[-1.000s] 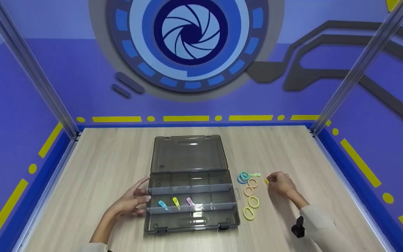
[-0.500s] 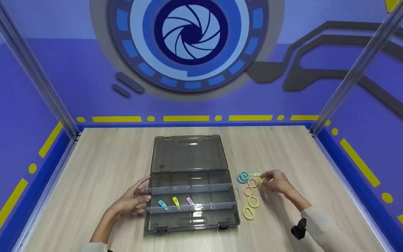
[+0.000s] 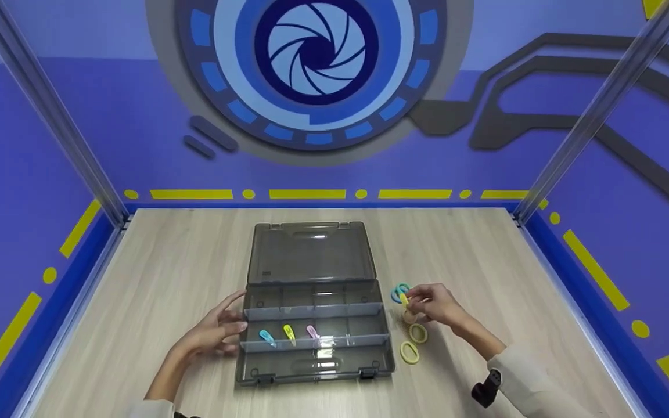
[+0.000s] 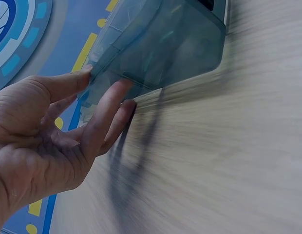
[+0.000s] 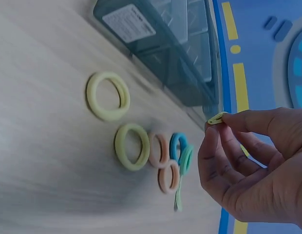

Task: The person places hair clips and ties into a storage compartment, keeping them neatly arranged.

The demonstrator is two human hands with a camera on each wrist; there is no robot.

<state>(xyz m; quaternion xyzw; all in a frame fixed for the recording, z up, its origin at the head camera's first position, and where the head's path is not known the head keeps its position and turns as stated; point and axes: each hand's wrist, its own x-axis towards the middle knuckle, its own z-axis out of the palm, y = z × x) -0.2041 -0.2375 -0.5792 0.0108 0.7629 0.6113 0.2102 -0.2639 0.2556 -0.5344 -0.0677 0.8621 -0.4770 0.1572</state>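
My right hand [image 3: 436, 305] pinches a yellow snap hair clip [image 5: 217, 118] between thumb and fingertip, above the hair ties to the right of the grey see-through organizer box [image 3: 288, 380]. Against the box's left side, my left hand [image 3: 209, 335] rests its fingertips, fingers loosely extended. In the box's middle row lie a blue hair clip [image 3: 267, 337], a yellow one [image 3: 289, 335] and a pink one [image 3: 312, 332]. On the table are two yellow hair ties [image 5: 120, 148], two peach ones [image 5: 164, 151], a blue one [image 5: 176, 141] and a mint green one [image 5: 189, 161].
The box's lid [image 3: 311, 255] lies folded back toward the rear wall. Beneath the mint hair tie, a light green hair clip [image 5: 178, 197] lies on the table. Metal posts [image 3: 70, 128] and printed panels border the wooden table [image 3: 154, 261].
My right hand has moved left toward the box, carrying the yellow hair clip over the hair ties. My left hand has stayed at the box's side.
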